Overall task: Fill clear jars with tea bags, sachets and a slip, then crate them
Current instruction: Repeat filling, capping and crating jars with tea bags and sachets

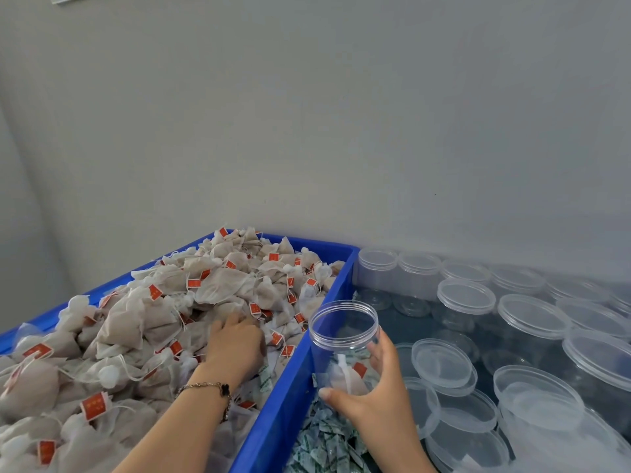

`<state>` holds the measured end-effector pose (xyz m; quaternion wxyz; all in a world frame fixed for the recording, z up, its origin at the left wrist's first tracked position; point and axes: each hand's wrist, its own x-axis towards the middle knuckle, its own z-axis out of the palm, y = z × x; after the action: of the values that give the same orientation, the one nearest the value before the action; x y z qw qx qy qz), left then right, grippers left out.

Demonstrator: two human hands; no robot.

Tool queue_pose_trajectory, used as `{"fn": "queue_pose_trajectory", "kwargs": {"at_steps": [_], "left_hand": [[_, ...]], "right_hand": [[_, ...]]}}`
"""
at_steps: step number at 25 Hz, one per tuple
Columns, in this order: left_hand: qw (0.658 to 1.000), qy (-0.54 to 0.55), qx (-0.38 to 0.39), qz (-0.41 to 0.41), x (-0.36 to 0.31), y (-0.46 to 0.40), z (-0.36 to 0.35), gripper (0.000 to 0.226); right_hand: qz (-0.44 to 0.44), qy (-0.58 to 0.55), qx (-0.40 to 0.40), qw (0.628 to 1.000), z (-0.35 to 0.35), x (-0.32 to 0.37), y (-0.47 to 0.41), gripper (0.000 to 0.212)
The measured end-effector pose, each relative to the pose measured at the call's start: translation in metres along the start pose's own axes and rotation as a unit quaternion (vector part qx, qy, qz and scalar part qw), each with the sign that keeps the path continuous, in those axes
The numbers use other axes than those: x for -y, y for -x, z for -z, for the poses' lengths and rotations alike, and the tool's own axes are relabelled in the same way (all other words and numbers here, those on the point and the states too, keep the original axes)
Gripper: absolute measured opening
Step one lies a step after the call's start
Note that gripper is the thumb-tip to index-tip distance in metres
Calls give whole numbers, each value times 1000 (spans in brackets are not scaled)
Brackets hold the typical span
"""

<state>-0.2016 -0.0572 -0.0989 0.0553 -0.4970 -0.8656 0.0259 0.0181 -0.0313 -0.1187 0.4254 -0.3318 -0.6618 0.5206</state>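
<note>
Place: a small packing workroom, set up for filling by hand.
Stock: a blue crate (293, 397) heaped with loose tea bags (218, 285), each with a red tag.
Sachets: a pile of green-printed sachets (327, 442) just right of the crate wall.
Containers: many identical clear jars (532, 319) with lids, crowded on the right.
Walls: bare grey wall (341, 114) meeting at a corner, nothing homely on it.
</note>
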Motion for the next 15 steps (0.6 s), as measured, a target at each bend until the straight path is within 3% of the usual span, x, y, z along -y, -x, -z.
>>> {"fn": "queue_pose_trajectory", "kwargs": {"at_steps": [4,7,10,15], "left_hand": [[997,-30,67,7,0,0,-8,43],[994,84,-29,58,2,-3,1,23],[914,378,-86,118,3,-2,29,14],[782,599,-92,145,0,4,62,26]], "right_hand": [[-1,6,0,1000,1,0,0,108],[-4,9,4,1000,1,0,0,110],[-9,3,2,1000,1,0,-1,110],[-18,7,4,1000,0,-1,-1,114]]}}
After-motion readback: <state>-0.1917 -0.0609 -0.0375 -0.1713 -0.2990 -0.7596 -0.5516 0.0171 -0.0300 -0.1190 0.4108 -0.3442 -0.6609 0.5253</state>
